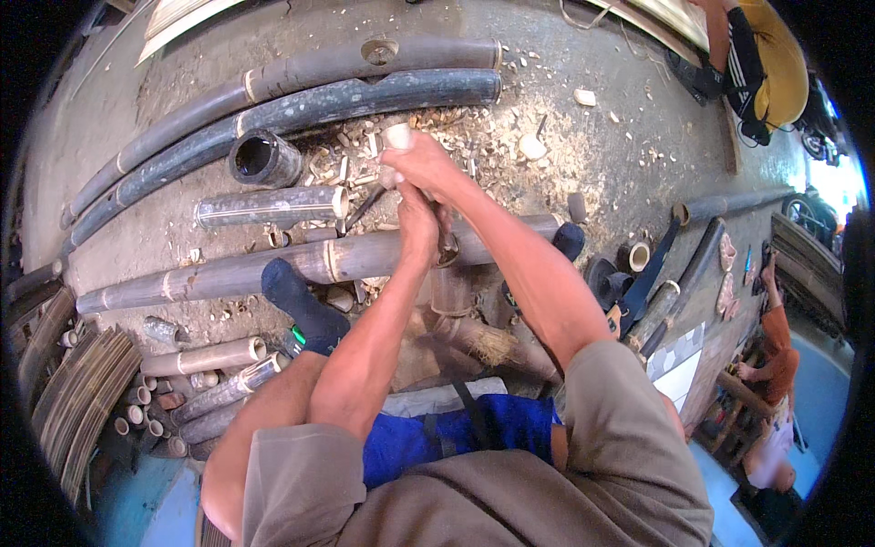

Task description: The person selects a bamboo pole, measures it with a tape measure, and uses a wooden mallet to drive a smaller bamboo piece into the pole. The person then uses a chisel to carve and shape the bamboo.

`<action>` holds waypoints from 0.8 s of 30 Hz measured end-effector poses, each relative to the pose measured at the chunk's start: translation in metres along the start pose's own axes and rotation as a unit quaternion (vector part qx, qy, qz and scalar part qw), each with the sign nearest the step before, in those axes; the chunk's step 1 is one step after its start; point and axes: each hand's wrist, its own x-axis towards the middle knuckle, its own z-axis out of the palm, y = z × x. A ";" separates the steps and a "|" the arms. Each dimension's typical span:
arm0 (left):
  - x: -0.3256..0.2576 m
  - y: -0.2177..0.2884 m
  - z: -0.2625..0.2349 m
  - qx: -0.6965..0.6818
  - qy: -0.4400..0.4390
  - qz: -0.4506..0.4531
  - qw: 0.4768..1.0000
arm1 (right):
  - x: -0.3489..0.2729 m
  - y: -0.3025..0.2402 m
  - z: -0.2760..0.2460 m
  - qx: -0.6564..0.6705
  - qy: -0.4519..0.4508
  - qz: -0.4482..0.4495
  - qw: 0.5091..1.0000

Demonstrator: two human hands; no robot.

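**Close to the body: both hands on a small bamboo piece**

Nearest the camera, grey sleeves and a blue cloth [456, 433] across the lap, w/ both bare forearms running up and away from it. Left hand [418, 223] is closed round something low in the grip; what exactly it has can't be told, since the fingers cover it. Right hand [425, 164] sits just above, touching the left, fingers curled shut on a short pale bamboo piece [396, 137] whose cut end sticks up past the knuckles. Piece is upright, roughly centre of view, held off the ground.

Under the arms: a foot in a dark blue sock [301, 305] rests on a long bamboo pole [273, 269] lying crosswise; a second dark sock [569, 240] shows right of the arms. Short bamboo offcuts [205, 357] lie left of the knee, more stacked at the lower left edge.

Beyond the hands: a short grey bamboo section [269, 207] and a dark hollow tube end [264, 159], w/ pale shavings and chips [456, 146] scattered over the concrete floor [602, 173]. Farthest back, two long dark poles [301, 100] lie side by side. Far right, another person [775, 351] in orange, well apart.
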 end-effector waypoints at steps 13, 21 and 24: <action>-0.002 0.012 0.008 0.491 -0.430 0.064 0.755 | -0.146 0.039 -0.039 0.414 0.449 -0.018 0.792; 0.018 0.035 -0.020 0.393 -0.165 0.122 0.896 | -0.065 -0.026 -0.021 0.359 0.278 -0.046 0.890; 0.009 0.015 -0.048 0.332 -0.092 0.131 0.930 | -0.070 -0.040 0.001 0.325 0.178 -0.056 0.927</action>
